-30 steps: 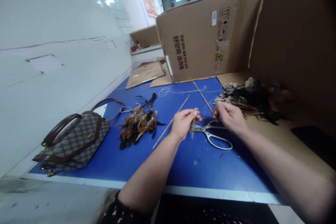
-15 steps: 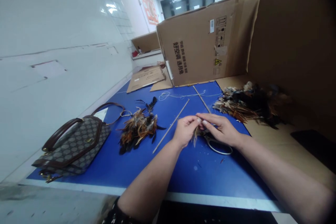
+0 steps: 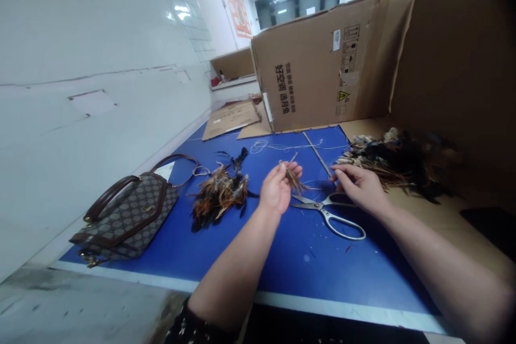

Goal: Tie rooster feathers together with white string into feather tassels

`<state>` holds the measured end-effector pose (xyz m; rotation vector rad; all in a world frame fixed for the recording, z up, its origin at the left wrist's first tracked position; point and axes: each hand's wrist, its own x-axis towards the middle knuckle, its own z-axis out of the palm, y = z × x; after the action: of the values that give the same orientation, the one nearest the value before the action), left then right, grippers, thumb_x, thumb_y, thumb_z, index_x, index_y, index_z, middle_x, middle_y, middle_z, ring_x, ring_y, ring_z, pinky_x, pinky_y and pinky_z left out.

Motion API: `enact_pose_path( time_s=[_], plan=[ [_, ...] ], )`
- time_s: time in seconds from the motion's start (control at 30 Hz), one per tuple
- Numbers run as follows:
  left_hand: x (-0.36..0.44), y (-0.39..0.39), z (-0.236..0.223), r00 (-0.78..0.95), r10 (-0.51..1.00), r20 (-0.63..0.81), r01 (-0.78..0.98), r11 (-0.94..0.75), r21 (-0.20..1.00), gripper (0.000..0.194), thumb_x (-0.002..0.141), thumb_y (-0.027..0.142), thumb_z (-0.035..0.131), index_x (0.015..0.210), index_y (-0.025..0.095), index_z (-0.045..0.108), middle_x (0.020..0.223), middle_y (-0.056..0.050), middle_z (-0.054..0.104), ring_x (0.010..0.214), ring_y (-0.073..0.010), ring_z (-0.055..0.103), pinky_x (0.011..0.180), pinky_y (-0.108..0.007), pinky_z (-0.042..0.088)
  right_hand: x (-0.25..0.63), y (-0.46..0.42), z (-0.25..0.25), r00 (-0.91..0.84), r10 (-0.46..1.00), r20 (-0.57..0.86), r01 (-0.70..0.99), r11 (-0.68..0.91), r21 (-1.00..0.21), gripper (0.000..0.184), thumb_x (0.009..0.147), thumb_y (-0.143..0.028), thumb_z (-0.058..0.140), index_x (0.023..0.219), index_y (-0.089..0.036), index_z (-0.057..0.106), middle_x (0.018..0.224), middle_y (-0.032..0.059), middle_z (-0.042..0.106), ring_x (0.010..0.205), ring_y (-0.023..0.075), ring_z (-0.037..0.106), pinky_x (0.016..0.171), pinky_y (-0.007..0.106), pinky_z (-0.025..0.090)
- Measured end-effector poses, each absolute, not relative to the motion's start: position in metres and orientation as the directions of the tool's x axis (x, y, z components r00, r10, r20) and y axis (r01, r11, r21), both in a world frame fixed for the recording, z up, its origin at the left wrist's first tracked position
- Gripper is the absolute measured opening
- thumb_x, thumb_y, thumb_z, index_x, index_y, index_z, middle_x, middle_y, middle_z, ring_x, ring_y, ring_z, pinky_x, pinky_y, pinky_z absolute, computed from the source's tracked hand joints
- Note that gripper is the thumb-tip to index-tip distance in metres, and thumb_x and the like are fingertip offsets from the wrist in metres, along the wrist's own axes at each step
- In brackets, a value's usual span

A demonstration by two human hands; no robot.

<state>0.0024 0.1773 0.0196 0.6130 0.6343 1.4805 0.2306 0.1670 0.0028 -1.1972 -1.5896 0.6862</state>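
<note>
The small feather tuft was slim and brownish, with wispy ends — it lay at a slant across the fingers of the upturned left hand, above the blue tabletop, its loose tips pointing right and near. A fine, pale thread stretched between the tuft and the pinched fingertips of the right hand — thin and slightly curved.

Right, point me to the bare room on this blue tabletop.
The widest bare patch of tabletop lies between the handbag, feather bunch and left forearm. A smaller one borders the scraps, right forearm and near edge. It's crowded around the scissors, left hand and right hand.
</note>
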Motion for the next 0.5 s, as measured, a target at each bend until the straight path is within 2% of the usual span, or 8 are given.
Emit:
enact_pose_path(
  time_s=[0.13,0.23,0.3,0.37,0.43,0.5],
  plan=[
    [0.021,0.163,0.015,0.087,0.995,0.044,-0.674,0.026,0.739,0.027,0.085,0.034,0.081,0.098,0.015,0.066,0.105,-0.011,0.075,0.099,-0.0218,0.074,0.097,-0.040,0.054,0.200,0.149,0.007,-0.198,0.930,0.309,0.175,0.344,-0.923,0.047,0.092,-0.052,0.068,0.127,-0.021,0.068,0.104,0.0094,0.077,0.071,0.0204,0.070,0.066,0.034,0.059],
    [0.027,0.152,0.019,0.180,0.980,0.089,-0.638,0.048,0.769,0.031,0.081,0.036,0.084,0.096,0.016,0.067,0.095,-0.008,0.073,0.085,-0.0183,0.072,0.085,-0.035,0.055,0.186,0.140,0.008,-0.351,0.889,0.293,0.147,0.361,-0.921,0.041,0.093,-0.052,0.067,0.117,-0.020,0.072,0.089,0.0052,0.076,0.063,0.0175,0.065,0.060,0.030,0.055],
    [0.021,0.152,0.026,0.172,0.979,0.113,-0.622,0.019,0.783,0.030,0.080,0.037,0.085,0.093,0.017,0.067,0.082,-0.004,0.068,0.067,-0.0117,0.063,0.072,-0.030,0.052,0.189,0.143,0.009,-0.349,0.890,0.293,0.205,0.378,-0.903,0.038,0.095,-0.053,0.063,0.105,-0.019,0.076,0.077,0.0032,0.073,0.061,0.0171,0.063,0.060,0.029,0.052],
    [0.010,0.159,0.033,0.082,0.986,0.144,-0.616,-0.063,0.785,0.027,0.081,0.036,0.085,0.090,0.017,0.068,0.074,-0.001,0.062,0.056,-0.0060,0.048,0.060,-0.025,0.044,0.202,0.151,0.009,-0.283,0.910,0.303,0.294,0.383,-0.876,0.038,0.096,-0.053,0.061,0.102,-0.019,0.078,0.071,0.0031,0.072,0.064,0.0187,0.064,0.062,0.030,0.051],
    [-0.003,0.170,0.037,-0.044,0.984,0.172,-0.617,-0.162,0.770,0.026,0.082,0.035,0.084,0.089,0.017,0.067,0.074,-0.001,0.059,0.053,-0.0043,0.039,0.055,-0.022,0.037,0.220,0.161,0.010,-0.217,0.920,0.326,0.405,0.389,-0.827,0.037,0.094,-0.052,0.062,0.098,-0.019,0.079,0.073,0.0047,0.074,0.067,0.0212,0.067,0.066,0.033,0.053],
    [-0.016,0.183,0.035,-0.165,0.968,0.188,-0.616,-0.250,0.747,0.027,0.081,0.035,0.085,0.088,0.017,0.066,0.075,-0.001,0.059,0.054,-0.0043,0.038,0.053,-0.021,0.032,0.237,0.169,0.011,-0.245,0.902,0.355,0.506,0.432,-0.747,0.034,0.092,-0.051,0.065,0.091,-0.021,0.080,0.081,0.0066,0.077,0.074,0.0237,0.069,0.072,0.035,0.054]
  ],
)
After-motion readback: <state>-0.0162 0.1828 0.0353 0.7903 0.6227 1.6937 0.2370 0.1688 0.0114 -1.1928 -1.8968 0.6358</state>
